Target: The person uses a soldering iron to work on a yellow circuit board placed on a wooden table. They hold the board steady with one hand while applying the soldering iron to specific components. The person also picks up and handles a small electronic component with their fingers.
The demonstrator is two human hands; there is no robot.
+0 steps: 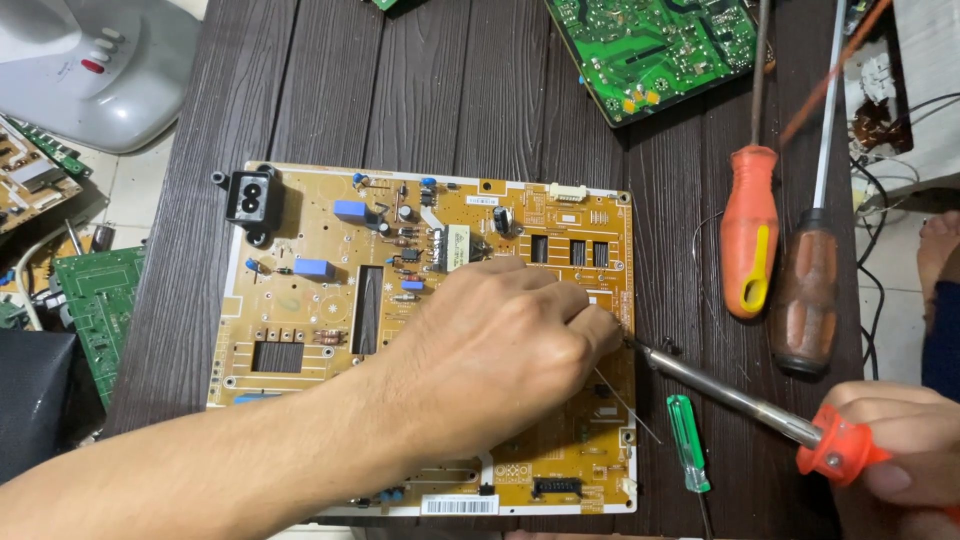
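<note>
Left hand pressed down on the yellow circuit board lying flat on the bench — grip pinched together at the board's right edge. Right hand clenched around the soldering iron — tip just beside those left fingertips.

Both arms are bare: no sleeve, glove, watch or ring shows on either. The left hand and its long forearm reach over the tan circuit board, the forearm bare from the wrist back to the lower frame edge. The right hand, off the board's right edge, shows only fingers and knuckles, with short, unpainted nails. A bare foot shows further right of the board.
</note>
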